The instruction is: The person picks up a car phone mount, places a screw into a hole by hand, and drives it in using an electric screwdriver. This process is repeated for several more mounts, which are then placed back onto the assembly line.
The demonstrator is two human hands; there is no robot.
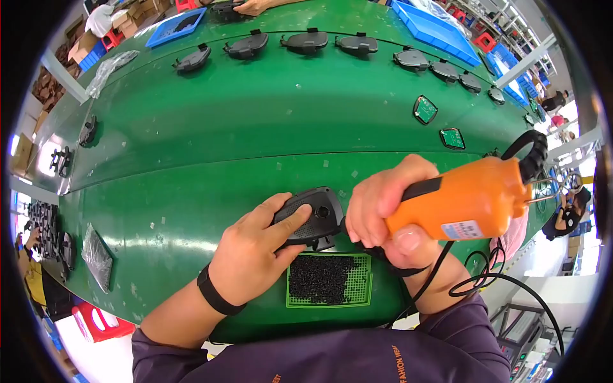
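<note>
My left hand (254, 241) is closed around a black plastic housing (322, 210), holding it against the green table with the thumb across its top. The housing has a perforated patch and a round hole. In my right hand (394, 214) is an orange electric screwdriver (469, 198), gripped with the fingers wrapped round its front part. Its front end is beside the housing's right edge; the tip is hidden by my hand. Just below the housing lies a green perforated tray (359, 290) with many small black screws (318, 279) in it.
A row of similar dark housings (305, 41) stands along the far side. Two green circuit boards (453, 138) lie at the right. Blue trays (434, 32) stand farther back. A black cable (511, 276) hangs at my right. A plastic-wrapped pack (98, 256) lies left.
</note>
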